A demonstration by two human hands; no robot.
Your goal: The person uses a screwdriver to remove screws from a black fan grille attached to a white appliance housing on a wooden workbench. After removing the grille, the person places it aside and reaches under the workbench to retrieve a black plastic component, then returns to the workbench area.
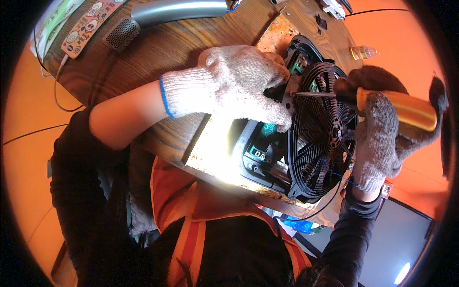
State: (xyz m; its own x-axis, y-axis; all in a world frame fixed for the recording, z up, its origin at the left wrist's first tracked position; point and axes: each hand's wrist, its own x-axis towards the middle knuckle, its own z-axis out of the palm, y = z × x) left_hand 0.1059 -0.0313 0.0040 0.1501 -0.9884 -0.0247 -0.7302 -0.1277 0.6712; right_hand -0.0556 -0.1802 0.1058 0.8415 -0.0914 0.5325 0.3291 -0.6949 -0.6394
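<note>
A black fan with a grille (321,143) stands tilted over an opened black housing (256,167) with green circuit boards, on a speckled light board (201,152). My left hand (239,83), in a whitish knit glove, is closed at the fan's left bracket, its fingertips partly hidden; what they grip is unclear. My right hand (382,138), in a grey glove, is wrapped round a yellow-handled screwdriver (409,107), whose shaft reaches left across the grille to the bracket, at or close to a screw hole. A black cable runs below the fan.
The wooden table (91,62) holds a grey curved device (177,10), a stickered strip (86,26) with a cable, and a small clear-yellow object (363,52) at right. Beyond the table are orange surfaces (397,38) and, at lower right, a grey screen-like panel (397,239).
</note>
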